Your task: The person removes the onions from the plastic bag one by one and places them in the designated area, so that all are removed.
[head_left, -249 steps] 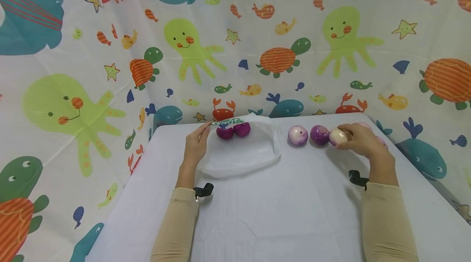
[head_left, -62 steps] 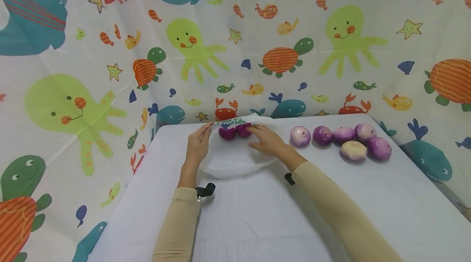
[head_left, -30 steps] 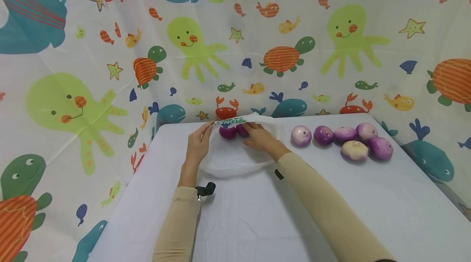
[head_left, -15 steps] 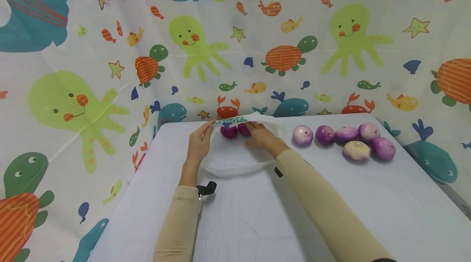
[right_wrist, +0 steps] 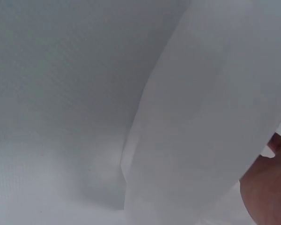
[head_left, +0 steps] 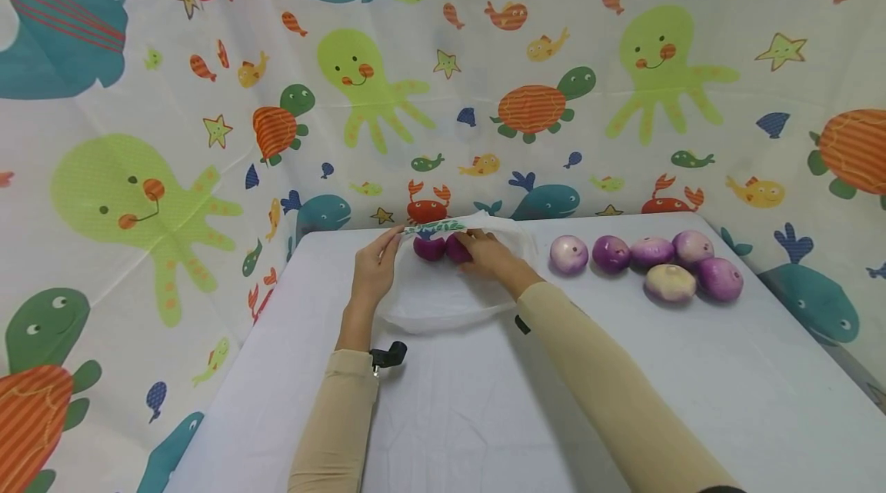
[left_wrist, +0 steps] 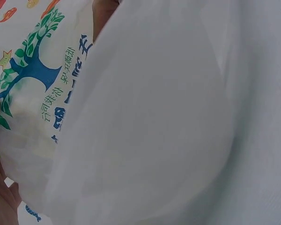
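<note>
A white plastic bag [head_left: 443,297] with a green and blue tree print lies on its side, its mouth facing me in the head view. My left hand [head_left: 374,274] pinches the left of its upper rim and holds it raised. Inside sit two purple onions: the left onion [head_left: 429,248] is untouched, while my right hand [head_left: 490,256] reaches in and grips the right onion [head_left: 458,248] between thumb and fingers. Some of those fingers are hidden behind the onion and rim. Bag film [left_wrist: 145,122] fills most of the left wrist view, and film [right_wrist: 201,122] largely covers the right wrist view.
Right of the bag, several loose onions are grouped on the white table [head_left: 450,416]: a pale purple onion [head_left: 569,254], a dark onion [head_left: 611,254] and a cream-coloured onion [head_left: 670,283] among them. A patterned curtain [head_left: 443,93] hangs behind the table's back edge.
My right hand has moved left from the loose onions into the bag, and its thumb has just closed on the right onion. The cream-coloured onion now lies in front of the group. My left hand stays at the rim.
</note>
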Tool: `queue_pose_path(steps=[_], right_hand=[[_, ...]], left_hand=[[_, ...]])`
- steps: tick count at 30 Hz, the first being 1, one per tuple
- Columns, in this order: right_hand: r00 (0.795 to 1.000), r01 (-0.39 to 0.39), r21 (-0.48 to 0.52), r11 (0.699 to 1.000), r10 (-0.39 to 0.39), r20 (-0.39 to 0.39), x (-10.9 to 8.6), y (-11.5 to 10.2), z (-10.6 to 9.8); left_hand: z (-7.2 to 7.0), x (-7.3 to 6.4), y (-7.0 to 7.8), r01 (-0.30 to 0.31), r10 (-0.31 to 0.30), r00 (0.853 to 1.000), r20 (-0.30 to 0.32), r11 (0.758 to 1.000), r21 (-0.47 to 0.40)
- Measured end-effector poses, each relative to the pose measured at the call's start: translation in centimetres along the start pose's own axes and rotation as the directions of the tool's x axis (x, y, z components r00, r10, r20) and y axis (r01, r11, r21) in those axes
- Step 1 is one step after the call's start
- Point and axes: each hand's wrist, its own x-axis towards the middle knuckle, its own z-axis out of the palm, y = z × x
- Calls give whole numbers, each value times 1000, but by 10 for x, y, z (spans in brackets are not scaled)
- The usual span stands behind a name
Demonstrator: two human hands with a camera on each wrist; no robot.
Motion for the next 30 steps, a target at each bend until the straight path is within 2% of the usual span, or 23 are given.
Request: queue_pose_path(steps=[4,11,30], right_hand=[[1000,18,43,999,-18,-5,-2,-2,1],[999,39,105,994,-37,-24,-3,-3,4],[992,109,37,993,-106,-66,-4,-1,6]], left_hand=[[0,0,0,-13,13,1000,-12,1000,-1],[0,0,0,3,-3,1000,-8,1000,5],[0,-1,0,15,-15,1000,-3,1000,1]])
